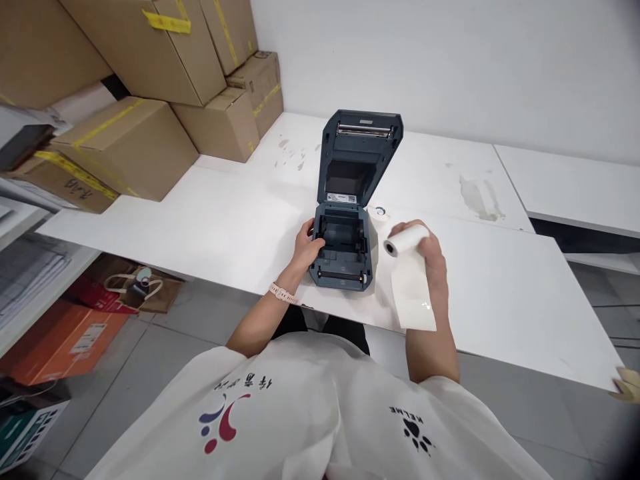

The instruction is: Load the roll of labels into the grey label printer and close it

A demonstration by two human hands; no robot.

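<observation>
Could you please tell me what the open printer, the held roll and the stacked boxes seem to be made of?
Printer: probably matte dark-grey plastic, given its moulded shape; its shiny bar looks metallic.
Roll: apparently smooth white paper, perhaps coated, since its loose end hangs as a thin sheet.
Boxes: matte brown cardboard, with folded edges and yellow tape.

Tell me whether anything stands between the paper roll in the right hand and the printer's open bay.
Nothing visible blocks the paper roll from the bay: the lid stands raised, and the left hand is on the opposite side. A small white item lies farther back, near the hinge.
</observation>
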